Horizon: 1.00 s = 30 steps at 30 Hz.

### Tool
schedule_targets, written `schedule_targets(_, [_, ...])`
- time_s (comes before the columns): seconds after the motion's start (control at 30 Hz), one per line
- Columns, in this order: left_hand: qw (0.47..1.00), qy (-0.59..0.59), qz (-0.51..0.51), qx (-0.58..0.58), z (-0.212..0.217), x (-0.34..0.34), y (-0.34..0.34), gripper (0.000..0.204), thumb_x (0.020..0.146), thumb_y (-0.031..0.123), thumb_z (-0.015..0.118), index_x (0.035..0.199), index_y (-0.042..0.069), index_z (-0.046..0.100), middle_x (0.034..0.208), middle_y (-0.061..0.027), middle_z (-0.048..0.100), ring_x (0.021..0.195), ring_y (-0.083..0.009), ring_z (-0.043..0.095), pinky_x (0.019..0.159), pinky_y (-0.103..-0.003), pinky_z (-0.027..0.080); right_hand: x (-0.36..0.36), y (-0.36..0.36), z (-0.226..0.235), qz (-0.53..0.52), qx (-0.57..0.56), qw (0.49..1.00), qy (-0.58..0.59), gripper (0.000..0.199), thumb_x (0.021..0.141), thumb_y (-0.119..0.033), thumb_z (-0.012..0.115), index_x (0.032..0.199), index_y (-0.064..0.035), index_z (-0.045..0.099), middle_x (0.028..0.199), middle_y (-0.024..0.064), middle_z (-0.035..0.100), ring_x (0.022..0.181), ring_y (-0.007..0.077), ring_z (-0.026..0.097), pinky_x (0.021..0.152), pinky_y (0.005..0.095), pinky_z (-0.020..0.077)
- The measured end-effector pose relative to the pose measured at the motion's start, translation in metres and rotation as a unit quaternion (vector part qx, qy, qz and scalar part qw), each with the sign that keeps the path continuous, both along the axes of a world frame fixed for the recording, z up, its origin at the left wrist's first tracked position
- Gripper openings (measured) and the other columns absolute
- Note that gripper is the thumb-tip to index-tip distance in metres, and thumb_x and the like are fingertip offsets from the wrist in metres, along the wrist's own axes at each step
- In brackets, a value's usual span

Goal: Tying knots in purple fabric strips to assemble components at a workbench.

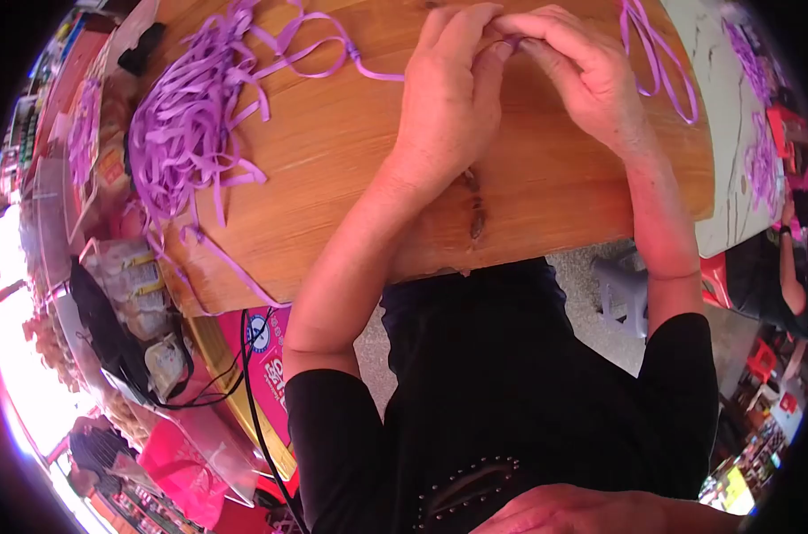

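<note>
At the far side of the wooden tabletop (333,169), my left hand (450,102) and my right hand (589,84) meet with their fingertips together. Both are closed in a pinch on a purple ribbon (382,76), of which only a small dark bit shows between the thumbs; the fingers hide the rest. To the left this ribbon runs out from my left hand, with a small knot along it. Loops of purple ribbon (658,67) lie beyond my right wrist. A big tangled heap of purple ribbons (186,133) covers the table's left side.
Ribbon strands hang over the table's left edge, near black cables (246,365) and clear plastic bags (137,280). On the right, a white marbled table (733,205) carries more purple ribbons (762,169), with another person's arm (791,271) beside it. A grey stool (619,289) stands below.
</note>
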<state>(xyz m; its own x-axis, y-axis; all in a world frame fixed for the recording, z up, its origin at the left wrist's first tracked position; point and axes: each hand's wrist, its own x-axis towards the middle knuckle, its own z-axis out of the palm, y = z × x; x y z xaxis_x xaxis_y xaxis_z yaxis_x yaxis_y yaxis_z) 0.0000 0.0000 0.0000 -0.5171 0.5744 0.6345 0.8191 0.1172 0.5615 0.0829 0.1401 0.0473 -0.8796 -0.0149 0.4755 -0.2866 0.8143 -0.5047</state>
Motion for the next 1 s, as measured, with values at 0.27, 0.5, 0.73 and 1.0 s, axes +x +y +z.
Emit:
schedule_targets(0.27, [0.941,-0.325,-0.023,0.089,-0.015,-0.004,-0.005,0.009,0.083,0.008,0.066,0.085,-0.001,0.066,0.071,-0.0036,0.057,0.062,-0.0108,0.052,0.058,-0.024,0.043,0.006,-0.005,0.004,-0.155,-0.02,0.988,-0.004,0.016,0.081,-0.005,0.065,0.097,-0.0026,0.063,0.086,0.0098,0.065,0.081,0.0243,0.063,0.073,0.0319,0.0487])
schedule_targets(0.5, [0.91,-0.401,-0.03,0.098,-0.003,0.0,-0.011,0.01,0.084,0.008,0.066,0.086,-0.001,0.066,0.072,0.0032,0.056,0.064,-0.0029,0.046,0.057,-0.019,0.039,0.005,0.016,0.006,-0.096,-0.041,0.99,0.098,0.017,0.081,-0.005,0.066,0.098,-0.0017,0.066,0.091,0.0105,0.065,0.084,0.025,0.062,0.075,0.0317,0.0475])
schedule_targets(0.73, [0.884,-0.45,-0.044,0.116,0.0,0.001,-0.011,0.009,0.085,0.007,0.065,0.09,0.0,0.066,0.071,0.0042,0.057,0.063,-0.0018,0.044,0.056,-0.017,0.037,0.002,0.013,-0.002,0.015,0.076,0.993,0.093,0.026,0.078,-0.009,0.068,0.102,-0.0027,0.066,0.095,0.0101,0.063,0.09,0.025,0.058,0.077,0.0344,0.0447])
schedule_targets(1.0, [0.889,-0.439,-0.054,0.116,-0.002,0.0,-0.009,0.009,0.084,0.007,0.067,0.087,-0.001,0.066,0.069,0.0047,0.055,0.062,-0.0012,0.044,0.054,-0.016,0.036,0.003,0.009,-0.001,0.001,0.108,0.989,0.097,0.023,0.071,-0.006,0.067,0.094,-0.0046,0.067,0.085,0.0069,0.061,0.08,0.0221,0.057,0.071,0.0339,0.0429])
